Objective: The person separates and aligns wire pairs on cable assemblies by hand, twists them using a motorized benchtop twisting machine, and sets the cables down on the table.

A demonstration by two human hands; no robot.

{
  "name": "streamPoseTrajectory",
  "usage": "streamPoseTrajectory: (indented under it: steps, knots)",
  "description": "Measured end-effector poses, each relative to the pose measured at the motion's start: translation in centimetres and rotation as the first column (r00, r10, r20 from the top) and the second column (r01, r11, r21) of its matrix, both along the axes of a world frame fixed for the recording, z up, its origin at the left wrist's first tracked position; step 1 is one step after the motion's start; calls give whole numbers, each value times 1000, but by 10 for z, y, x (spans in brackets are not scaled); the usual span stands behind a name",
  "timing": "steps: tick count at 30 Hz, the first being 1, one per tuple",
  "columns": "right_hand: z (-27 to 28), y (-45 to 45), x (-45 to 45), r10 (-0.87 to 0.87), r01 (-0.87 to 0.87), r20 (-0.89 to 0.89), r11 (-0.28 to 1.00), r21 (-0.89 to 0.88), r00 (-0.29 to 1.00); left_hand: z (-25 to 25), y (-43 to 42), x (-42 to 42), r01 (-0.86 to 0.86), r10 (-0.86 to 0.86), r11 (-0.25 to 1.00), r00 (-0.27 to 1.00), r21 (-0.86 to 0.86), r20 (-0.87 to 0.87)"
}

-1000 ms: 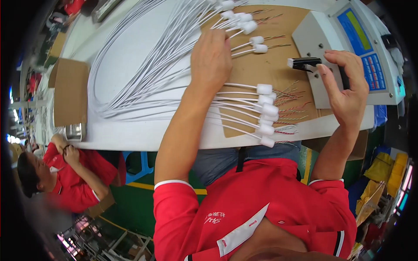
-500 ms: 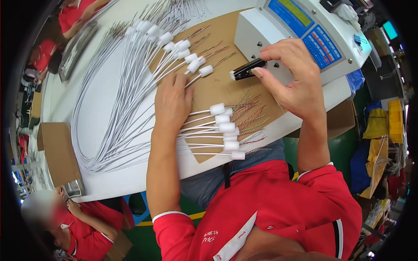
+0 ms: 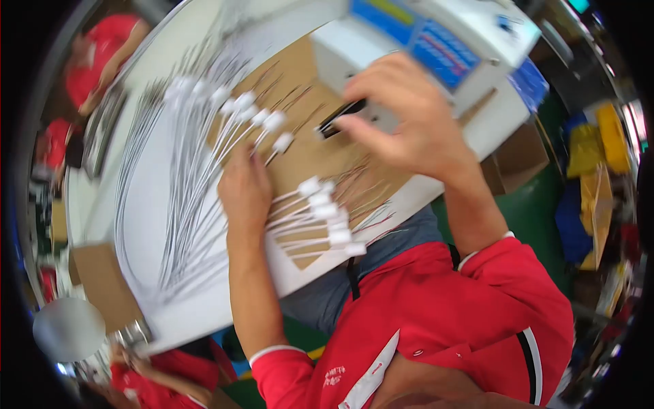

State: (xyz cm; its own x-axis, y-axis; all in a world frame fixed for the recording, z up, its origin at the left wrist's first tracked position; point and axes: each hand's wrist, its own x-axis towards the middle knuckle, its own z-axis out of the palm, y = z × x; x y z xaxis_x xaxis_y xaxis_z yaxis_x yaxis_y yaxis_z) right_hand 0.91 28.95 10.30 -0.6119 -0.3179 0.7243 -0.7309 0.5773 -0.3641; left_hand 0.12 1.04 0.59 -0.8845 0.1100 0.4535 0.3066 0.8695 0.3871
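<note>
My left hand (image 3: 245, 187) lies on the bundle of white cables (image 3: 187, 198), its fingers near a white cylindrical sleeve (image 3: 283, 142) at one cable's end; the fingers are blurred and what they grip is hidden. Between thumb and forefinger, my right hand (image 3: 405, 112) holds a small black device with a pale tip (image 3: 340, 117) above the brown cardboard sheet (image 3: 300, 160). Several white sleeves (image 3: 330, 211) with thin coloured wires lie nearer to me, right of my left hand. Another group of sleeves (image 3: 238, 109) lies beyond that hand.
A white machine with a blue panel (image 3: 443, 51) stands at the back right. An open cardboard box (image 3: 109, 279) is at the table's left edge. Co-workers in red shirts (image 3: 163, 378) are at the lower left and upper left. A metal tray (image 3: 105, 133) lies at the upper left.
The view has turned and shifted, so table and machine appear further left. My right hand still holds the black device; my left hand stays at the cables, now beside the nearest sleeve of the far group.
</note>
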Motion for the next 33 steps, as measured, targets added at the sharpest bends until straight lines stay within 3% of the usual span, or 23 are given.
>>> streamPoseTrajectory:
  steps: [2, 3, 8, 14, 15, 18, 21, 24, 27, 31, 33]
  knots:
    - [-6, 5, -3, 34, -33, 15, 998, -53, 999, -17, -13, -3, 3, -2, 1000, 999, 27, -32]
    - [-8, 4, -3, 42, -44, -57, 998, -46, 998, -18, -16, -3, -24, 23, 999, 1000, 38, 18]
    - [-4, 9, 6, -76, 73, 9, 985, 156, 997, 9, -1, 13, 83, -27, 974, 967, 212, -252]
    - [-7, -5, 14, -148, 124, 66, 951, 285, 987, 12, 2, 21, 195, -124, 969, 914, 149, -387]
    - [-6, -9, 18, -121, 82, 147, 966, 246, 982, 13, 3, 22, 208, -140, 969, 905, 130, -401]
    - [-20, -28, 20, -4, 21, 181, 995, -95, 983, 14, 5, 24, 249, -189, 965, 874, 80, -449]
    - [-18, -40, 20, 317, -101, 379, 865, -492, 869, 16, 12, 24, 284, -224, 958, 844, 51, -487]
    - [-19, -52, 15, 468, -103, 382, 728, -678, 797, 20, 15, 27, 302, -262, 953, 834, 5, -485]
    - [-21, -56, 15, 492, -140, 443, 772, -620, 750, 13, 12, 26, 295, -258, 955, 842, 4, -474]
    - [-29, -61, 13, 534, -118, 460, 734, -669, 709, 14, 13, 26, 312, -293, 950, 850, -30, -438]
    - [-24, -55, 11, 558, -89, 509, 726, -682, 656, 17, 12, 31, 293, -275, 956, 899, 1, -342]
